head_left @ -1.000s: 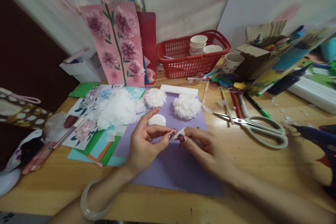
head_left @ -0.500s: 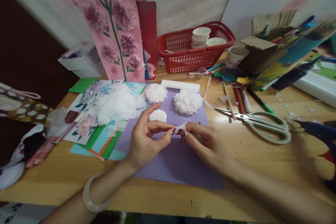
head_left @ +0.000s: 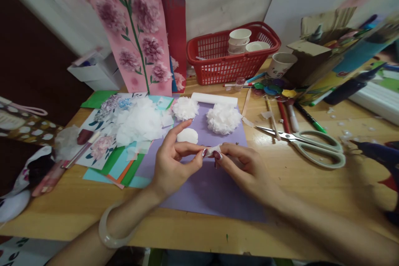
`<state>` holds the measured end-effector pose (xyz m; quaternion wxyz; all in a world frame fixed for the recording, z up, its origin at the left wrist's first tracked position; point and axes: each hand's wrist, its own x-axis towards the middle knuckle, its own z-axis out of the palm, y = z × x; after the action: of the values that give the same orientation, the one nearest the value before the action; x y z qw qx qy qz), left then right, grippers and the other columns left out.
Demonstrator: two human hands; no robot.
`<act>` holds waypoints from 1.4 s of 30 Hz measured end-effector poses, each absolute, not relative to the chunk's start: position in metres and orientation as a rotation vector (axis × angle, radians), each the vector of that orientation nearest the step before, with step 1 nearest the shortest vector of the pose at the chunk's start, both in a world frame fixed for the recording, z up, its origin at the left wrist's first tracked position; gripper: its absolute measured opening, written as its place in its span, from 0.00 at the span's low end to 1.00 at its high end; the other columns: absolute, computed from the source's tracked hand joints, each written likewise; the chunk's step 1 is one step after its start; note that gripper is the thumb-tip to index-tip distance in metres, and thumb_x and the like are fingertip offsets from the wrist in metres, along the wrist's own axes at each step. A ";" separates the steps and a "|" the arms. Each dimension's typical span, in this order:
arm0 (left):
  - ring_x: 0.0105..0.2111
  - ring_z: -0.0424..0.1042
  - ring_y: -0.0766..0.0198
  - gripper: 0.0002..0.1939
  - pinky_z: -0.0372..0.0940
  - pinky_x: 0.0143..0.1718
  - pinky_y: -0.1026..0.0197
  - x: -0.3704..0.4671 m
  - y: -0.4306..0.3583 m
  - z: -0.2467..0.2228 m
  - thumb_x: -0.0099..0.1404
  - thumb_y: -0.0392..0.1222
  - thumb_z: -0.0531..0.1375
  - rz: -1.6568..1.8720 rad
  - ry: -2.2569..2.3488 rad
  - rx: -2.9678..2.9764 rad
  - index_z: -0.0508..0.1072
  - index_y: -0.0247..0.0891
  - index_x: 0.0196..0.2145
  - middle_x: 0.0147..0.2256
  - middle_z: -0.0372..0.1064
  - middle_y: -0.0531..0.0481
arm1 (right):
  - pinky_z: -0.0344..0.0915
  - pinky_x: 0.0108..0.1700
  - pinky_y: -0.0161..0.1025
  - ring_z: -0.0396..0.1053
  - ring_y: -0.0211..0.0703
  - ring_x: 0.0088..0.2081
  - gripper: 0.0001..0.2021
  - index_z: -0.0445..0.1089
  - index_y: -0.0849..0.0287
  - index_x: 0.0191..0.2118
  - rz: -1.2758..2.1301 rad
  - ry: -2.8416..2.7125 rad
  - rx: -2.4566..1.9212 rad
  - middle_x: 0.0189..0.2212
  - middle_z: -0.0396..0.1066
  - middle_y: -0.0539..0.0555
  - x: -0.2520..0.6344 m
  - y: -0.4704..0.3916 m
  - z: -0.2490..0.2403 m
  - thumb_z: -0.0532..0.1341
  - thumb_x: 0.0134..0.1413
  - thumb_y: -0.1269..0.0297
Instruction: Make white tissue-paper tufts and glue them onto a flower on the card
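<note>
A small piece of white tissue paper (head_left: 213, 149) is pinched between my two hands, above a purple sheet (head_left: 205, 187). My left hand (head_left: 174, 160) grips its left end between thumb and index finger. At the other end, the thumb and index finger of my right hand (head_left: 246, 168) are closed on it. Just beyond my fingers lies a white round disc (head_left: 187, 135). Two ruffled white paper flowers, one at the left (head_left: 185, 108) and a bigger flower at the right (head_left: 224, 119), rest behind it, near a white roll (head_left: 214, 99).
Scissors (head_left: 299, 141) and a glue gun (head_left: 377, 158) lie at the right. A pile of white tissue squares (head_left: 140, 120) covers coloured sheets on the left. Behind stand a red basket (head_left: 230, 64) with paper cups and a pink flower picture (head_left: 134, 45).
Both hands stay in nearly the same place, still pinching the white tissue paper, which now looks slightly straighter between the fingertips. The camera view has shifted slightly.
</note>
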<state>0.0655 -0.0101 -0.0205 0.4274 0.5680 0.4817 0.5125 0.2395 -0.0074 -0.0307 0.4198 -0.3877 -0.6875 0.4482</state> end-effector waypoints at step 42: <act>0.36 0.79 0.61 0.28 0.73 0.43 0.62 0.062 -0.010 -0.024 0.58 0.33 0.63 1.262 1.212 1.501 0.63 0.36 0.56 0.33 0.79 0.49 | 0.63 0.31 0.33 0.67 0.37 0.27 0.09 0.69 0.58 0.28 0.990 -1.774 -0.961 0.24 0.71 0.49 0.238 -0.004 -0.029 0.57 0.59 0.68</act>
<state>0.0623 -0.0103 -0.0237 0.4061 0.5949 0.4806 0.5002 0.2384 -0.0037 -0.0295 0.4323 -0.3856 -0.7119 0.3971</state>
